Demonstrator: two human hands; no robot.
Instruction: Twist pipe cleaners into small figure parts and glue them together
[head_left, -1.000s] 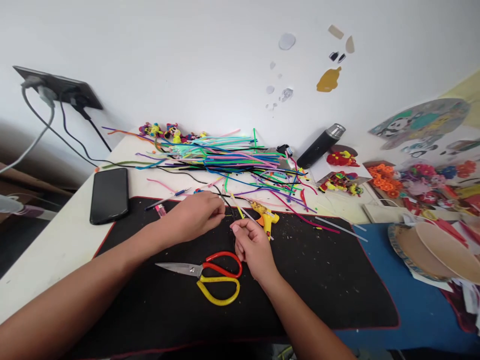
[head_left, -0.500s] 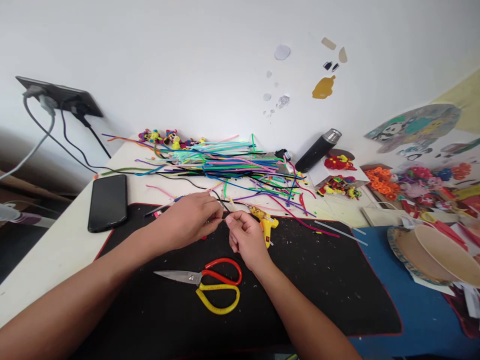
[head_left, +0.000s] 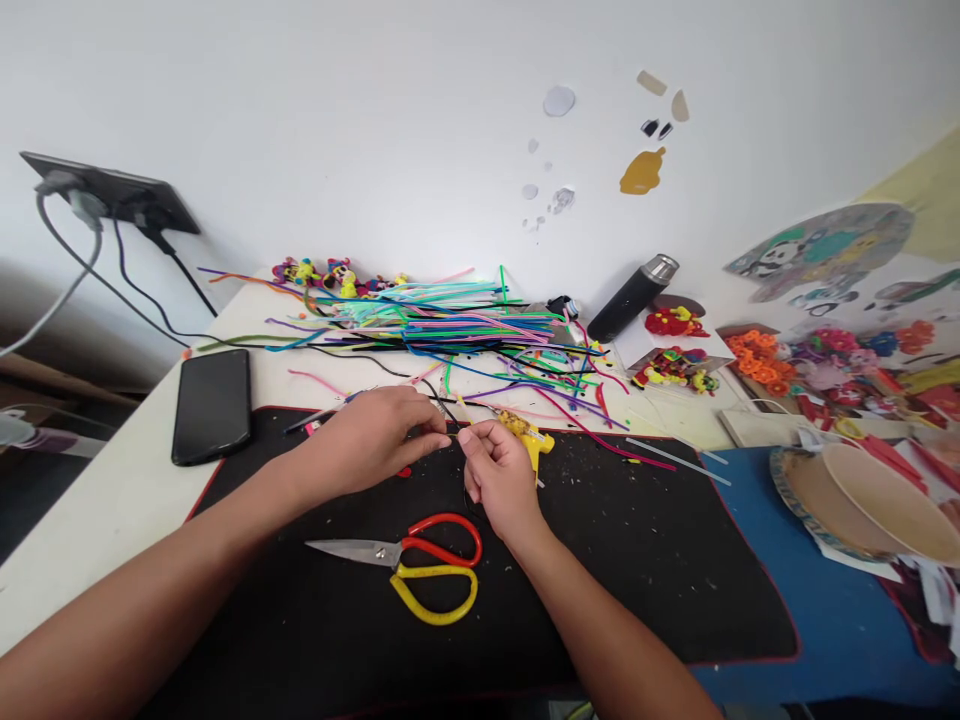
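My left hand (head_left: 379,437) and my right hand (head_left: 499,470) meet fingertip to fingertip over the black mat (head_left: 660,560). Both are closed in a pinch on a thin dark pipe cleaner strand (head_left: 452,412) that runs up from between them. Just beyond my right hand lies a yellow glue gun (head_left: 534,436). Scissors (head_left: 416,564) with red and yellow handles lie on the mat below my hands.
A heap of coloured pipe cleaners (head_left: 457,325) covers the table behind the mat. A black phone (head_left: 212,405) lies at the left, a dark flask (head_left: 631,297) at the back right. Craft figures, orange flowers (head_left: 761,358) and paper plates (head_left: 862,500) crowd the right side.
My right hand has moved up and left until its fingertips meet those of my left hand. The view has shifted slightly.
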